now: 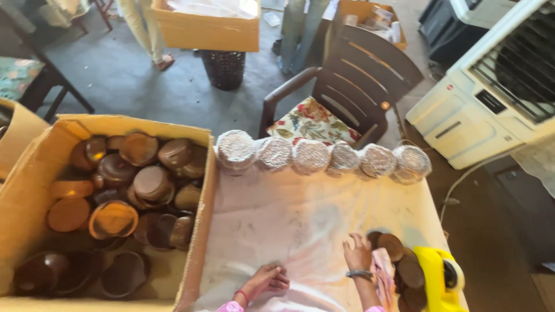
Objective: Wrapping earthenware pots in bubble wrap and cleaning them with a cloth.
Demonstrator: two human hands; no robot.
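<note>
The person's left hand (267, 280) lies low at six o'clock, resting on the cloth-covered counter (300, 219) with its fingers curled loosely and holding nothing. The right hand (358, 253) sits just toward four o'clock of it, fingers spread open and reaching onto a small stack of brown discs (399, 260); it touches the nearest one, though I cannot tell whether it has a proper hold yet. A pink cloth (383, 271) lies beside that wrist, touching the stack, and a yellow tool (439, 280) sits at the counter's four-o'clock corner, just beyond the discs.

Along the far edge at twelve o'clock stands a row of foil-wrapped bundles (324, 156), six side by side and touching, which reads as work already wrapped and set aside. At nine o'clock an open cardboard box (29, 190) holds many more brown lids and bowls (133, 185), loose and heaped. Judging from this, the job looks under way but far from over: the box is still well filled, while the finished row is short and the pile by the right hand is small.

Beyond the counter, at one o'clock, stands a dark chair (358, 81) with a flowered cushion (312, 121); a white air cooler (497, 86) stands at two o'clock. Other people's legs show at the top.
</note>
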